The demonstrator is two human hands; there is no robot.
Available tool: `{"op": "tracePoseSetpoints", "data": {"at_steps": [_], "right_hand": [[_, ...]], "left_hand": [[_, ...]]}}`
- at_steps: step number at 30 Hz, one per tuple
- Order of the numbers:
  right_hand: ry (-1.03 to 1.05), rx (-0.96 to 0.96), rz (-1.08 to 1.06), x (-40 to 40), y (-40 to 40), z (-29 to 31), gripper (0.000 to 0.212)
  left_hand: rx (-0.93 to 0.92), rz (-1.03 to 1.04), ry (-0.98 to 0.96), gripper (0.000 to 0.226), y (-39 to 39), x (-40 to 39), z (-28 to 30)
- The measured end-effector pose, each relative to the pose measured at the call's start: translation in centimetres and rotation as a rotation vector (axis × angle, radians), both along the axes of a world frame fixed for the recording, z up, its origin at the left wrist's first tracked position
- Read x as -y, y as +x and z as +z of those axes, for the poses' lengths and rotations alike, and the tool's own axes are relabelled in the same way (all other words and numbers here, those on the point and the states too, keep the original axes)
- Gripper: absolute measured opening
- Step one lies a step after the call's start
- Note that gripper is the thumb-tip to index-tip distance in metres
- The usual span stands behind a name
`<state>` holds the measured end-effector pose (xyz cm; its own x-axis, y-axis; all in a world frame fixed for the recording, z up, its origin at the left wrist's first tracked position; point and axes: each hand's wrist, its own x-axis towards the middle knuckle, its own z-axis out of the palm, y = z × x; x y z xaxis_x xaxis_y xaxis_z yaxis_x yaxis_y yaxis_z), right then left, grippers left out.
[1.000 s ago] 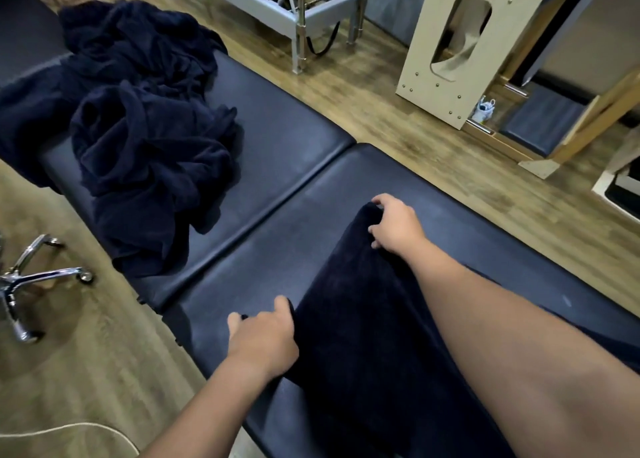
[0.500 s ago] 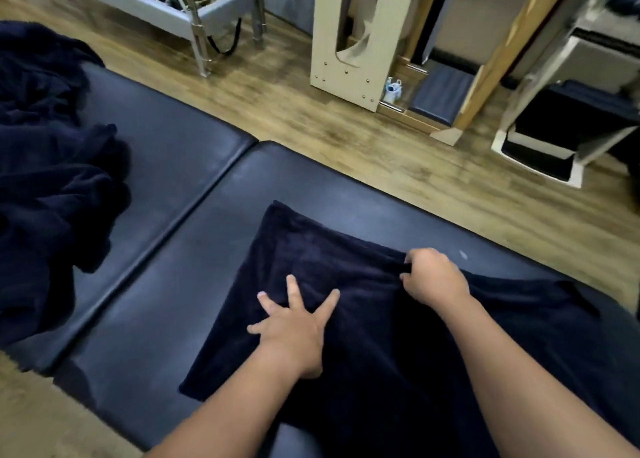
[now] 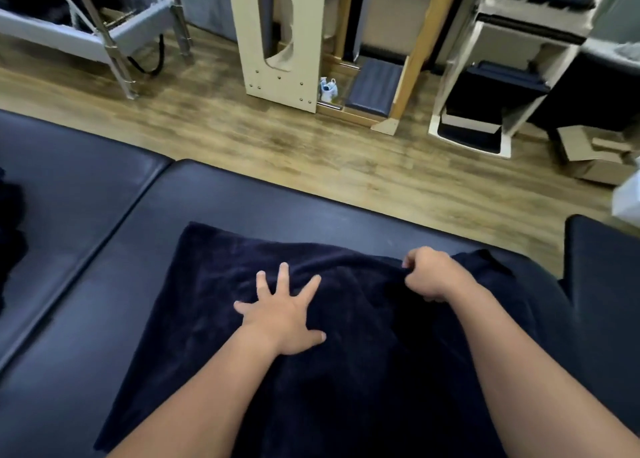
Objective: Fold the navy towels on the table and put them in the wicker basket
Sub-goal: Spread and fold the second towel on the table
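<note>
Two hands work a navy towel (image 3: 225, 319) spread on the padded black counter (image 3: 86, 250).

The towel lies flat on the near middle of the counter, its far left corner squared off and its right part bunched into folds. The left hand (image 3: 282, 314) presses down on the towel's middle with palm flat and fingers (image 3: 284, 272) spread wide. The right hand (image 3: 431, 274), just to the right and a little farther off, has its fingers curled round the towel's far edge, pinching a ridge of cloth. A dark heap of more navy cloth (image 3: 10, 222) shows at the far left edge of the counter. Beyond the counter is a wooden floor (image 3: 277, 139) with a pale wooden panel (image 3: 277, 35) standing on it.
</note>
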<state>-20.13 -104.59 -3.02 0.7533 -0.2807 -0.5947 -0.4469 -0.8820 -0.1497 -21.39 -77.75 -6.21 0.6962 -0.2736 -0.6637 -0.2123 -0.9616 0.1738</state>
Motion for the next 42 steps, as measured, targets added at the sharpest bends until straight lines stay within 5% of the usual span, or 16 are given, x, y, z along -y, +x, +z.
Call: {"op": "tracePoseSetpoints", "data": {"at_steps": [3, 8, 14, 19, 21, 24, 26, 29, 32, 35, 40, 42], "right_hand": [[-0.098, -0.041, 0.012, 4.1, -1.2, -0.5, 0.022], [-0.255, 0.287, -0.216, 8.9, -1.8, -0.6, 0.028], [-0.021, 0.173, -0.106, 12.8, -3.5, -2.3, 0.035], [-0.066, 0.351, -0.125, 13.9, -6.3, -4.2, 0.039], [-0.148, 0.34, -0.131, 14.2, -7.1, -4.6, 0.027], [-0.11, 0.544, -0.172, 15.0, -8.4, -4.1, 0.01], [0.068, 0.609, -0.231, 15.3, -9.0, -2.8, 0.016], [0.186, 0.434, -0.259, 15.8, -8.5, -0.9, 0.012], [0.054, 0.331, -0.123, 15.7, -7.6, -1.7, 0.017], [-0.027, 0.297, -0.054, 15.5, -6.9, -3.8, 0.036], [-0.136, 0.338, -0.028, 15.3, -6.1, -4.4, 0.009], [-0.104, 0.331, -0.041, 15.4, -6.5, -4.4, 0.025]], "left_hand": [[-0.02, 0.014, 0.145, 0.124, 0.9, 2.3, -0.4], [0.043, -0.056, 0.255, 0.131, 1.3, 5.0, 0.0], [0.185, -0.042, -0.285, 0.069, 3.4, 8.9, 0.4], [0.191, -0.203, -0.048, 0.063, 5.9, 12.5, 0.8], [0.278, -0.249, 0.01, 0.038, 6.4, 13.2, 1.2], [0.262, -0.232, -0.14, 0.018, 6.6, 14.1, 2.1], [0.139, -0.234, -0.289, 0.023, 6.8, 14.4, 2.9], [-0.068, -0.387, -0.308, 0.027, 6.6, 14.6, 3.6], [0.033, -0.496, -0.185, 0.025, 5.9, 14.4, 2.3], [0.245, -0.417, -0.139, 0.021, 5.5, 13.8, 1.1], [0.215, -0.365, -0.176, 0.012, 5.4, 13.6, 1.5], [0.118, -0.292, -0.254, 0.021, 5.7, 13.7, 1.9]]}}
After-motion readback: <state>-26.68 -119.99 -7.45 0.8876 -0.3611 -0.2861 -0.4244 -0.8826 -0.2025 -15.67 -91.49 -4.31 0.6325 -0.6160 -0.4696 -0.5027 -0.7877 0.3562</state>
